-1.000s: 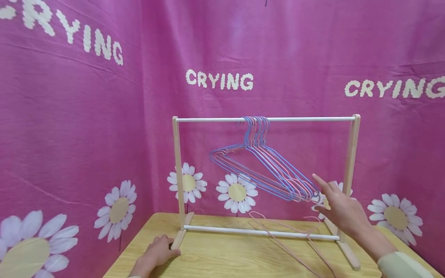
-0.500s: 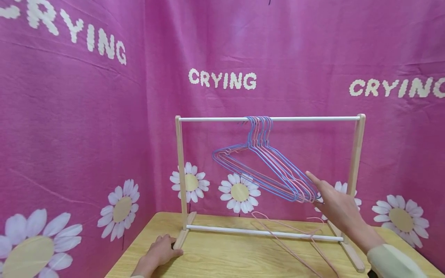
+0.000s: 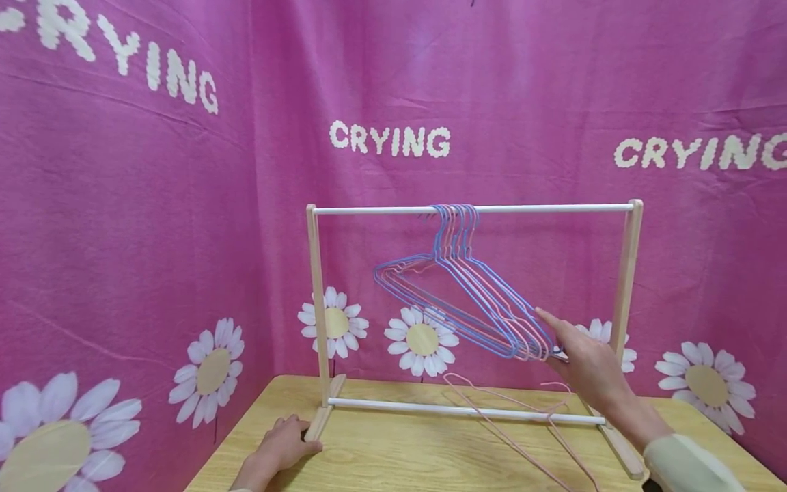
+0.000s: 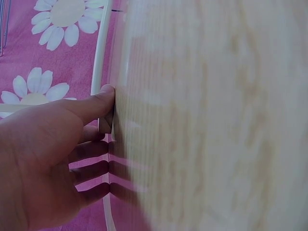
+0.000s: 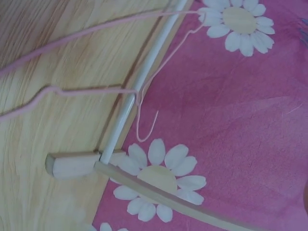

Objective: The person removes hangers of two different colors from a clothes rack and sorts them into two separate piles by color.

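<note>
In the head view, several blue and pink wire hangers [image 3: 486, 301] hang bunched on the top bar of a small wooden rack [image 3: 626, 294]. My right hand [image 3: 590, 365] is at their right-hand ends, index finger extended along the outermost blue hanger; its lower fingers are partly hidden. My left hand [image 3: 281, 444] grips the front end of the rack's left foot [image 3: 318, 424]. The left wrist view shows the thumb [image 4: 101, 102] on one side of that foot and fingers on the other. A loose pink hanger [image 3: 513, 447] leans across the rack's lower bar.
The rack stands on a wood-grain table [image 3: 393, 454]. Its white lower bar [image 3: 430, 409] runs between the feet just above the tabletop. Pink cloth [image 3: 522, 102] with daisies and lettering hangs behind and to the left.
My right hand has moved left onto the hangers' right ends, and those ends have shifted slightly left. My left hand keeps its grip on the rack's foot.
</note>
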Motion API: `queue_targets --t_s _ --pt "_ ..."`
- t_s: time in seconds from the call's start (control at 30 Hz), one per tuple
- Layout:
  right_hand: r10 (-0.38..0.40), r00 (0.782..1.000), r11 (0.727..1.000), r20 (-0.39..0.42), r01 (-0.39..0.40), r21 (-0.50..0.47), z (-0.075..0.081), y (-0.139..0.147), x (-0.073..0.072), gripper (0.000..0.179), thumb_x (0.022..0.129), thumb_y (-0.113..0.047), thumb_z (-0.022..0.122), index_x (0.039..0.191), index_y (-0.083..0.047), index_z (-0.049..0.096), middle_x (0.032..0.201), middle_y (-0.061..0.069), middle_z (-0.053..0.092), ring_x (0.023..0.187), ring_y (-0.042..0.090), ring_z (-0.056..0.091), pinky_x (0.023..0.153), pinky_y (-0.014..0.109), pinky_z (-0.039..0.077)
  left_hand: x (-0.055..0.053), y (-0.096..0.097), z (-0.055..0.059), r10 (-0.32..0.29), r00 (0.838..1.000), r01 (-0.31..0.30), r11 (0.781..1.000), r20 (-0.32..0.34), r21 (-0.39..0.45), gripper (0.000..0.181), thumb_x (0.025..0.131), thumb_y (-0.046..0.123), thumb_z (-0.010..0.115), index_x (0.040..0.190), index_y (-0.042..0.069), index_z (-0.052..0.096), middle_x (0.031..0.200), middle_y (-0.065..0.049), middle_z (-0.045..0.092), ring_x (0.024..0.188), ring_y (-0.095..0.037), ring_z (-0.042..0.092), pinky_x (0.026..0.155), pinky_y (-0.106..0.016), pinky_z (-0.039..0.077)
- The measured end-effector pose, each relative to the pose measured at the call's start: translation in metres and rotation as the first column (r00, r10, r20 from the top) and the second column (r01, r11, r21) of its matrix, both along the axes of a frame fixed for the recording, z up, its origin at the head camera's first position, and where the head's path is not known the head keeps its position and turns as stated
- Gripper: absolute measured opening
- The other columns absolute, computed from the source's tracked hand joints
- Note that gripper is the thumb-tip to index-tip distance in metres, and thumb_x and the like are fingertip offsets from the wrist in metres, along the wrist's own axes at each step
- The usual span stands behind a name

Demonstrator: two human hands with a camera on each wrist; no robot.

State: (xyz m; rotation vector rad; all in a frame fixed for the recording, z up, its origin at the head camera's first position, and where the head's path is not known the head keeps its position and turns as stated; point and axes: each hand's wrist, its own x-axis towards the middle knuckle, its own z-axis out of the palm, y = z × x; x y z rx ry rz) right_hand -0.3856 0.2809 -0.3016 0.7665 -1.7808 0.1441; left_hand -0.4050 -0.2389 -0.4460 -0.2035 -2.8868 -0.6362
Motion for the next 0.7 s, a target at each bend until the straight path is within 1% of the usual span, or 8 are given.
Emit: queue_targets --t_s 0.1,0.17,0.23,0.27,0.33,0.4,0.5,0.7 --pt "0.021 0.999 0.999 -0.024 -0.022 -0.032 0.000 -0.002 0.001 0.068 0.078 -0.033 0.080 0.136 -0.004 0.058 0.077 0.006 0.067 0.062 0.018 0.060 0.049 0.031 0.046 0.000 0.000 0.000 0.004 1.000 -0.004 1.000 0.012 -0.004 0.049 0.080 0.035 0.080 0.117 0.004 0.071 0.097 -0.006 0.057 0.089 -0.023 0.046 0.077 -0.043 0.042" --pt "0.031 0.999 0.998 -0.029 -0.033 -0.052 0.000 -0.003 0.001 0.062 0.091 -0.049 0.065 0.134 -0.004 0.059 0.071 0.001 0.061 0.060 0.013 0.055 0.049 0.027 0.044 -0.001 0.000 0.000 0.003 1.000 -0.003 1.000 0.013 -0.006 0.050 0.081 0.035 0.080 0.118 0.003 0.071 0.097 -0.006 0.058 0.089 -0.023 0.047 0.077 -0.043 0.042" --pt "0.042 0.999 0.997 -0.027 -0.043 -0.066 0.000 -0.003 0.002 0.058 0.094 -0.043 0.065 0.135 -0.003 0.059 0.069 0.000 0.057 0.059 0.009 0.052 0.050 0.024 0.044 0.000 0.000 0.001 0.003 1.000 -0.003 1.000 0.010 -0.003 0.050 0.081 0.035 0.080 0.118 0.003 0.071 0.097 -0.006 0.058 0.089 -0.023 0.047 0.077 -0.044 0.042" --pt "0.039 0.999 0.997 -0.028 -0.041 -0.071 0.001 -0.003 0.003 0.056 0.092 -0.037 0.070 0.135 -0.003 0.059 0.069 0.000 0.057 0.060 0.008 0.052 0.051 0.023 0.045 0.000 0.000 0.001 0.003 1.000 -0.003 1.000 0.009 -0.003 0.050 0.081 0.035 0.080 0.118 0.003 0.071 0.097 -0.007 0.058 0.089 -0.024 0.047 0.077 -0.044 0.042" --pt "0.034 0.999 0.996 -0.023 -0.036 -0.079 0.002 -0.003 0.004 0.065 0.076 -0.015 0.083 0.135 -0.003 0.058 0.070 -0.001 0.058 0.060 0.007 0.053 0.051 0.023 0.045 0.000 0.001 0.002 0.005 1.000 -0.005 1.000 0.007 -0.005 0.049 0.081 0.035 0.079 0.118 0.003 0.071 0.097 -0.007 0.058 0.089 -0.024 0.048 0.078 -0.044 0.042" --pt "0.025 0.999 0.996 -0.023 -0.026 -0.086 0.002 -0.003 0.005 0.081 0.058 0.005 0.082 0.134 -0.003 0.059 0.071 -0.001 0.059 0.060 0.007 0.054 0.051 0.023 0.046 0.001 0.001 0.003 0.007 1.000 -0.006 1.000 0.006 -0.009 0.049 0.081 0.035 0.079 0.117 0.003 0.071 0.096 -0.006 0.058 0.089 -0.024 0.048 0.077 -0.044 0.042" --pt "0.013 1.000 0.995 -0.019 -0.015 -0.104 0.001 -0.004 0.007 0.083 0.055 0.009 0.081 0.134 -0.003 0.059 0.072 -0.002 0.060 0.061 0.007 0.055 0.052 0.022 0.047 0.001 0.001 0.003 0.004 1.000 -0.004 1.000 -0.005 -0.013 0.048 0.081 0.035 0.079 0.116 0.004 0.071 0.095 -0.006 0.058 0.088 -0.024 0.048 0.077 -0.044 0.042" --pt "0.057 0.998 0.986 -0.008 -0.058 -0.156 -0.001 -0.005 0.012 0.080 0.058 0.011 0.078 0.134 -0.001 0.058 0.072 -0.001 0.060 0.062 0.008 0.054 0.056 0.020 0.047 0.001 0.000 0.000 0.000 1.000 0.000 1.000 -0.017 -0.003 0.047 0.080 0.033 0.080 0.115 0.002 0.071 0.093 -0.006 0.057 0.086 -0.024 0.047 0.075 -0.043 0.041"
